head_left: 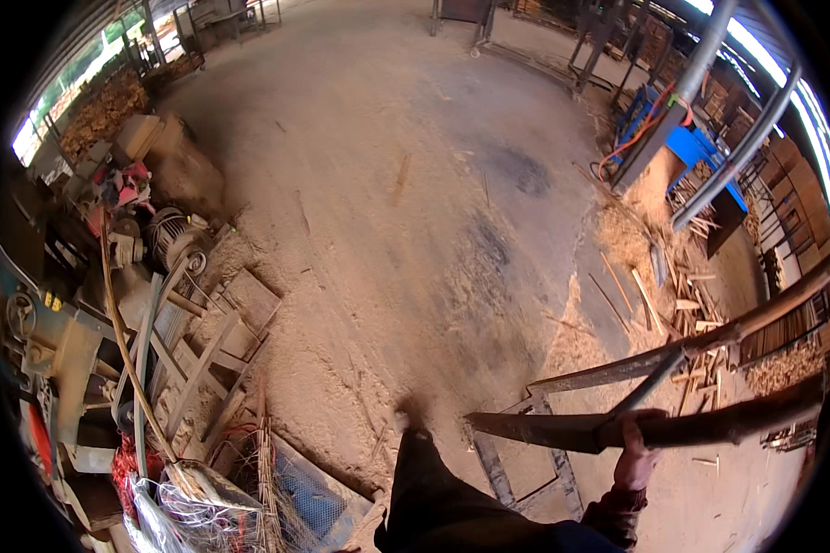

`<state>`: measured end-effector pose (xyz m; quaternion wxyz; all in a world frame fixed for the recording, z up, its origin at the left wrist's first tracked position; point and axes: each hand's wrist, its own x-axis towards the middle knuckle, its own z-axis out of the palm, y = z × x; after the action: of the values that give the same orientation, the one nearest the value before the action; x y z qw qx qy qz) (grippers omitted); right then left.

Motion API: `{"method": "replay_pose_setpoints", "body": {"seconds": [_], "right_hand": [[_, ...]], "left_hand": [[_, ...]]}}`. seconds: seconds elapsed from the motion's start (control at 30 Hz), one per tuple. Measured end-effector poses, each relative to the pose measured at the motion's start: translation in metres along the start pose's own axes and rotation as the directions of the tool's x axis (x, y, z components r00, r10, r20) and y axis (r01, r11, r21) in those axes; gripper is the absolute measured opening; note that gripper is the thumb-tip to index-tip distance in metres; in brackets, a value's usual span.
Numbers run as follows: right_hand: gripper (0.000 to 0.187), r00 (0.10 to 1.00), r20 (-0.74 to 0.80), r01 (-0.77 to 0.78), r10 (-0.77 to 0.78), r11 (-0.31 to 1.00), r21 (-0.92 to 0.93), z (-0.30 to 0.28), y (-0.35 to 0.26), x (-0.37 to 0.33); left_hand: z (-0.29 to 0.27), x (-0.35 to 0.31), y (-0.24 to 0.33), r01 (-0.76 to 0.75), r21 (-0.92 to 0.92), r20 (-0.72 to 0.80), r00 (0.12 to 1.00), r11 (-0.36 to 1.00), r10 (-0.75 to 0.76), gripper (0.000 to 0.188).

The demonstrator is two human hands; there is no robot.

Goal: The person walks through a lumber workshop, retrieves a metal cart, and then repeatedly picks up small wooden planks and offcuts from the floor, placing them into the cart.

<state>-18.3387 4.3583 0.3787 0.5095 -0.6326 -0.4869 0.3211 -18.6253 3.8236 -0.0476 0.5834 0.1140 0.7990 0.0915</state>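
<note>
My right hand (634,453), in a dark red sleeve, is closed round the near rail of a worn, rusty-brown metal frame (729,420) at the lower right. The frame has two long rails joined by a short slanting crossbar (650,380). Below the rails' left ends, flat metal legs (496,472) reach toward the floor. What the frame belongs to cannot be made out. My left hand is outside the picture. One of my legs, in dark trousers (424,493), stands left of the frame.
A sawdust-covered floor (360,184) stretches ahead. At left are a motor (171,235), a wooden frame (214,369), a broom-like bundle (269,488) and tangled wire (194,511). At right, wood scraps (696,323) lie below a metal post (655,138) and blue equipment (696,152).
</note>
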Motion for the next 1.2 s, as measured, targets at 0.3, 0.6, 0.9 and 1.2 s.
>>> {"method": "replay_pose_setpoints", "body": {"seconds": [0.3,0.6,0.9,1.2], "right_hand": [[0.023,1.000,0.025,-0.006,0.005,0.999,0.038,0.171,-0.045,0.126],[0.021,0.999,-0.025,0.045,-0.043,0.996,0.072,0.363,-0.068,0.313],[0.019,0.999,0.001,0.047,-0.047,0.996,-0.070,0.560,-0.117,0.531],[0.025,0.988,-0.096,0.126,-0.121,0.991,0.048,0.763,-0.140,0.740]], "left_hand": [[-0.285,0.175,0.518,-0.349,-0.373,-0.212,0.934,0.860,0.287,0.027],[-0.371,0.279,0.870,-0.578,-0.305,-0.201,0.816,0.756,0.542,0.030],[-0.417,0.383,0.779,-0.575,0.647,0.133,0.732,0.501,0.669,0.020],[-0.460,0.386,0.902,0.175,-0.371,-0.025,0.980,0.912,-0.198,0.036]]}}
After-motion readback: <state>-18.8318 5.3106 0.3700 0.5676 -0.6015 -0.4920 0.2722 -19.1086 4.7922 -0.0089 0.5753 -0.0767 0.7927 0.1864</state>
